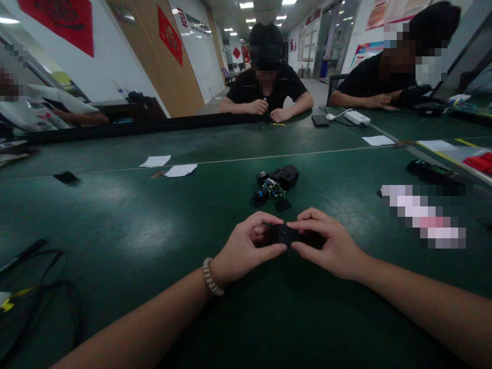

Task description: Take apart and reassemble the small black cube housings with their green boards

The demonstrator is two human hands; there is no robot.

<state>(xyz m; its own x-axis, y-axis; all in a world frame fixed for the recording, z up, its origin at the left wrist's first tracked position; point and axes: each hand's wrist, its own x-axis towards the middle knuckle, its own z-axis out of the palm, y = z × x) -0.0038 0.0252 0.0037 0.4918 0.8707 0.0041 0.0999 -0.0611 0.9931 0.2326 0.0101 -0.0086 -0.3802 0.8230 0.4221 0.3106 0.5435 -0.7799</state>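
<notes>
Between my two hands is a small black box-shaped part [285, 234], just above or on the green table. My left hand [253, 241], with a ring and a beaded bracelet, grips its left side between thumb and fingers. My right hand [326, 241] pinches its right side with thumb and fingertips. What kind of part it is, I cannot make out. Just beyond my hands lies a heap of black boxes [288, 177] with a green circuit board [273, 188] carrying blue components. A flat black piece [283, 205] lies in front of the heap.
Paper slips [180, 170] lie left of centre, with a black scrap [66, 178] farther left. Cables [42, 266] run along the left edge. A blurred-out flat object [423, 215] lies right. Across the table a person [267, 87] leans forward; another person [384, 82] sits right, near a white power strip [357, 118].
</notes>
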